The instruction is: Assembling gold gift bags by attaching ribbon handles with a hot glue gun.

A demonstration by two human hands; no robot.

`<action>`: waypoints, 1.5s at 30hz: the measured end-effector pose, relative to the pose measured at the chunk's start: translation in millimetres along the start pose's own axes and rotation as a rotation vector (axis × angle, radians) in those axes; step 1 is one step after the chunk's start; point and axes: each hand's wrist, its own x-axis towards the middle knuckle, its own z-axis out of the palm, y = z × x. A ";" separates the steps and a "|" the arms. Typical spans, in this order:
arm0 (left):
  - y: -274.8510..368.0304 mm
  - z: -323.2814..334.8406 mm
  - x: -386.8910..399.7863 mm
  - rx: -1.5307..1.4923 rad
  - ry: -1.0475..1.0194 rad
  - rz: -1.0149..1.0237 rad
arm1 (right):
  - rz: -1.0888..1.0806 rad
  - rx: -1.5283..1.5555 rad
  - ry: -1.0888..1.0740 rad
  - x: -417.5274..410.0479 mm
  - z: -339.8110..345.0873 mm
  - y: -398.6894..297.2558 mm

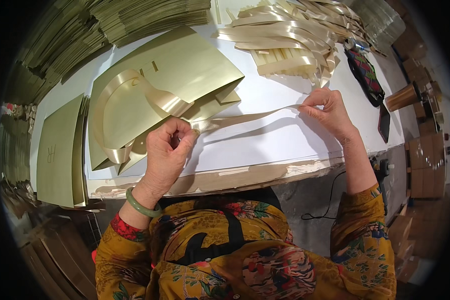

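A cream satin ribbon (pixel 247 120) stretches between my two hands above the white table. My left hand (pixel 170 148) pinches it at thumb and fingertips, beside the lower edge of a gold-green paper bag (pixel 165 63). To the right, my right hand (pixel 328 110) pinches the ribbon's other stretch between thumb and forefinger. From my left hand a wide loop of ribbon (pixel 108 108) curls over the bag's face, near small slots in it. The bag lies flat with its opening folds towards the lower right. How the ribbon passes through the bag is hidden.
Folded bags (pixel 58 153) lie at the left, with stacks of flat bags (pixel 146 18) behind. A heap of ribbons (pixel 277 33) lies at the back right. Near it are a can (pixel 352 44), a patterned pouch (pixel 364 75) and a dark phone-like object (pixel 383 123). Cardboard boxes (pixel 427 161) stand beyond.
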 end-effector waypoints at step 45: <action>33.8 79.3 34.3 -0.082 -0.182 0.083 | -0.051 -0.370 0.214 5.0 12.4 19.8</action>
